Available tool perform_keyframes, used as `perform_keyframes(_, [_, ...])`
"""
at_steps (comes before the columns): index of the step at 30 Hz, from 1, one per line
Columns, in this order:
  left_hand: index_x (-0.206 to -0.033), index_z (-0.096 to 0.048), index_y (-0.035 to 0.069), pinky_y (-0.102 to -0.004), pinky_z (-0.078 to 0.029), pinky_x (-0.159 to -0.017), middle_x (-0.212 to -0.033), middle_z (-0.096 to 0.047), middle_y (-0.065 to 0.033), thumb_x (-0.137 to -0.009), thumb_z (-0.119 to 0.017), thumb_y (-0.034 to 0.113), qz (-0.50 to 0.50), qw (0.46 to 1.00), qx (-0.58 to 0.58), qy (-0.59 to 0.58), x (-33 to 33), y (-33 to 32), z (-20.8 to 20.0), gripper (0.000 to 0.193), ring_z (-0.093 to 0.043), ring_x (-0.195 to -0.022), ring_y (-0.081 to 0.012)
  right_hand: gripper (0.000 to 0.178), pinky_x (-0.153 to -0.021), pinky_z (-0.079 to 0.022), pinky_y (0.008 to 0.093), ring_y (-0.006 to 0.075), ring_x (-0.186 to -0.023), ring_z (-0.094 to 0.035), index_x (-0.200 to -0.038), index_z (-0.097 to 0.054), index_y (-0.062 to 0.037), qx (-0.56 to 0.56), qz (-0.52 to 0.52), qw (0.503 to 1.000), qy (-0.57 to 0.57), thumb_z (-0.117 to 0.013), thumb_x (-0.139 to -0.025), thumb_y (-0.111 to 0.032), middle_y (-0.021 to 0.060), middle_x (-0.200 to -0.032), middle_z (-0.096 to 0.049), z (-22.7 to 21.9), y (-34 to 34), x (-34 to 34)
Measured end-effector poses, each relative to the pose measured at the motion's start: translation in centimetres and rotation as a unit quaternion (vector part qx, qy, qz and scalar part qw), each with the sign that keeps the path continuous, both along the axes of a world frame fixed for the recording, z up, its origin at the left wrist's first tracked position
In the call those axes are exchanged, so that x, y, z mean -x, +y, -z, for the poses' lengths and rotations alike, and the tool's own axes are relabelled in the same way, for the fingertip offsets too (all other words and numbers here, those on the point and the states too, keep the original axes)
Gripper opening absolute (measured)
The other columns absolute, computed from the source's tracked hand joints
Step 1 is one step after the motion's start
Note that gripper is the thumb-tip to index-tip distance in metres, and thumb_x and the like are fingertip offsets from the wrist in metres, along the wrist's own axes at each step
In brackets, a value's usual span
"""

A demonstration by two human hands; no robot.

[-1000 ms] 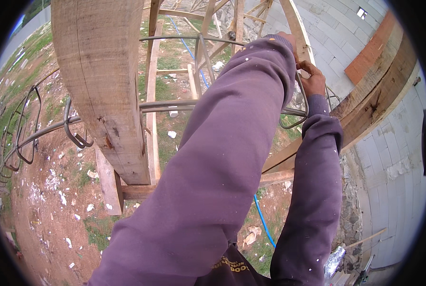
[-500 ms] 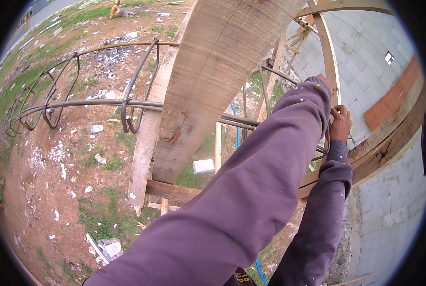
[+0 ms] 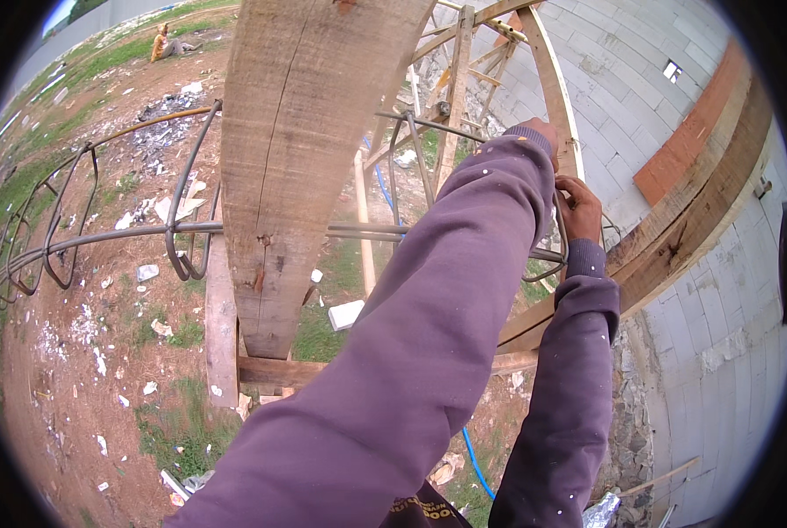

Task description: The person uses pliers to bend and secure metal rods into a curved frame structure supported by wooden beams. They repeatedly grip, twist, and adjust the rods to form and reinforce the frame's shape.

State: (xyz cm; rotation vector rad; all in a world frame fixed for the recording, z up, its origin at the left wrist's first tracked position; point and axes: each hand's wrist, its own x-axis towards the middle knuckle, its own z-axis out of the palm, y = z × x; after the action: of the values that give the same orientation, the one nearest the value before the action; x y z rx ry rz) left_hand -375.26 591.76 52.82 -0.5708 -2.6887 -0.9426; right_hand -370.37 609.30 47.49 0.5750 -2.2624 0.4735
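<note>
Grey steel-rod cage (image 3: 195,227) looks stiff, heavy, best held below the curled right hand (image 3: 580,211). Whether it or the left hand (image 3: 543,136) grips, I can't tell.

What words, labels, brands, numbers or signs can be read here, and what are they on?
Dark garment front: yellow printed lettering, partly cut off at the lower edge; I won't copy printed words out.
Steel rebar cage, wide wooden post and grey block wall: no lettering visible.
White litter on the ground: too small to tell whether anything is printed there.
</note>
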Motion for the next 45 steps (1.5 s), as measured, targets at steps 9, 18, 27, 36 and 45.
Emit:
perform_keyframes(9, [-0.098,-0.078,0.017,-0.0361,-0.055,-0.088,-0.103,-0.073,-0.0128,-0.072,-0.07,0.015,0.022,0.999,0.021,0.036,2.1,0.7,0.6,0.027,-0.07,-0.097,-0.0282,0.018,-0.068,-0.054,0.0334,0.0232,-0.074,-0.069,-0.093,-0.074,-0.009,0.004,0.025,1.0,-0.014,-0.076,-0.082,-0.023,0.0023,-0.101,-0.073,0.2,-0.2,-0.5])
perform_keyframes(18, [-0.099,-0.078,0.016,-0.0349,-0.056,-0.086,-0.095,-0.074,-0.0108,-0.072,-0.072,0.019,0.013,0.999,0.019,0.033,2.3,0.8,0.9,0.027,-0.071,-0.092,-0.0248,0.032,-0.071,-0.053,0.0399,0.0304,-0.076,-0.069,-0.083,-0.076,-0.0128,-0.092,0.169,0.976,-0.103,-0.082,-0.074,-0.042,0.0098,-0.079,-0.072,-2.7,-1.3,-1.2])
perform_keyframes(27, [-0.096,-0.078,0.015,-0.0348,-0.055,-0.087,-0.093,-0.074,-0.0102,-0.072,-0.072,0.018,0.003,0.999,0.013,0.031,2.9,1.0,1.0,0.025,-0.071,-0.092,-0.0245,0.027,-0.076,-0.052,0.0412,0.0329,-0.086,-0.069,-0.102,-0.074,-0.0153,-0.01,0.052,0.993,-0.105,-0.074,-0.084,-0.035,0.0147,-0.09,-0.072,0.1,0.1,-0.5])
perform_keyframes(36, [-0.098,-0.078,0.016,-0.0341,-0.055,-0.087,-0.096,-0.074,-0.0099,-0.073,-0.073,0.017,0.012,0.999,0.001,0.041,2.3,0.8,1.0,0.026,-0.071,-0.092,-0.0249,0.066,-0.07,-0.053,0.0384,0.0214,-0.071,-0.07,-0.078,-0.076,-0.0075,0.062,0.293,0.884,-0.36,-0.05,-0.089,-0.067,0.0064,-0.062,-0.068,1.2,0.4,-1.4])
perform_keyframes(45, [-0.098,-0.079,0.016,-0.0336,-0.055,-0.088,-0.102,-0.073,-0.0119,-0.069,-0.076,0.016,0.041,0.998,0.034,0.034,1.2,0.3,0.5,0.029,-0.07,-0.097,-0.0254,0.03,-0.044,-0.034,0.0292,0.0105,-0.047,-0.043,-0.076,-0.063,0.0023,0.482,-0.03,0.848,-0.219,-0.065,-0.089,-0.025,-0.0003,-0.057,-0.049,-4.1,-2.4,-5.0])
